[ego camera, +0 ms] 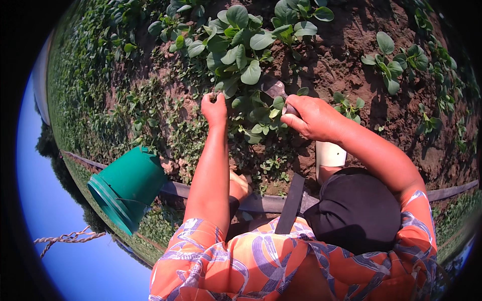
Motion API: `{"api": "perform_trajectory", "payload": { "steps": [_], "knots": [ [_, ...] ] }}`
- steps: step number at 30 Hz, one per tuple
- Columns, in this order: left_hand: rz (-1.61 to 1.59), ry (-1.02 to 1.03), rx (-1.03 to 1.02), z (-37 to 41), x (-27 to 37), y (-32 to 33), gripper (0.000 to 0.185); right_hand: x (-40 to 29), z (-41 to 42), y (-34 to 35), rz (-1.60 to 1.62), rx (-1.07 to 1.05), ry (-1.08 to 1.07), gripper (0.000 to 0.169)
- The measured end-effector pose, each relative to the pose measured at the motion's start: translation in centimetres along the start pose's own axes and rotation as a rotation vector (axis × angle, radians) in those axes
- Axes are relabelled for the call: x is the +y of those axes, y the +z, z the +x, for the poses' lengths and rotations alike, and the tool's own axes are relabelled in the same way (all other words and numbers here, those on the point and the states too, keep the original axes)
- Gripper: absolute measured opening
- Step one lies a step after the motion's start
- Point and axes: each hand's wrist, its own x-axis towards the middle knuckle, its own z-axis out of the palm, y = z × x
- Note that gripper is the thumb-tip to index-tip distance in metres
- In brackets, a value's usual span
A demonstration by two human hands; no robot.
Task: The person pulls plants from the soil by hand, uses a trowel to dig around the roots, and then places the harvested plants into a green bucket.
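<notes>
My right hand (314, 116) grips the handle of a small hand trowel (273, 87); its metal blade lies among leaves beside bare soil. My left hand (215, 110) is closed, thumb against fingers, at the left edge of a leafy green plant (235, 41). A small dark bit shows at its fingertips, too small to name. Between my two hands grow low broad-leaved seedlings (258, 116). The tip of the trowel is partly hidden by the leaves.
A green plastic bucket (130, 184) lies tilted on my left. A dark hose or strip (263, 203) crosses the ground near my feet. Small weeds (150, 113) cover the soil at left, and separate leafy plants (389, 67) stand in brown soil (339, 56) at right.
</notes>
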Motion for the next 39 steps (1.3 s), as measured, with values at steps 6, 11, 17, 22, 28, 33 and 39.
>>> {"api": "perform_trajectory", "payload": {
  "steps": [6, 11, 17, 22, 28, 33, 39],
  "knots": [
    [-0.207, -0.379, -0.299, -2.1, 0.6, 1.3, 0.015, -1.6, 1.0, -1.2, -0.021, -0.087, 0.064, 0.028],
    [-0.086, -0.067, -0.125, -1.8, 2.6, 3.3, 0.02, -2.4, 2.2, -1.9, -0.05, -0.137, 0.066, 0.033],
    [0.61, 0.191, -0.226, -0.5, 3.5, 2.8, 0.015, -1.4, 2.4, -2.7, 0.033, -0.131, 0.059, 0.026],
    [0.696, 0.188, -0.343, 0.7, 3.3, 2.7, 0.015, 0.8, 3.0, -3.8, 0.045, -0.169, 0.013, 0.025],
    [0.584, 0.047, -0.416, 1.1, 3.5, 2.7, 0.019, 2.5, 3.1, -3.4, 0.084, -0.17, 0.012, 0.025],
    [0.576, 0.046, -0.446, 1.4, 2.7, 2.5, 0.02, 2.1, 2.1, -3.1, 0.257, -0.171, 0.119, 0.027],
    [0.481, 0.087, -0.467, 1.9, 2.7, 2.6, 0.018, -0.2, 2.3, -0.5, -0.059, -0.118, -0.048, 0.028]
  ]
}}
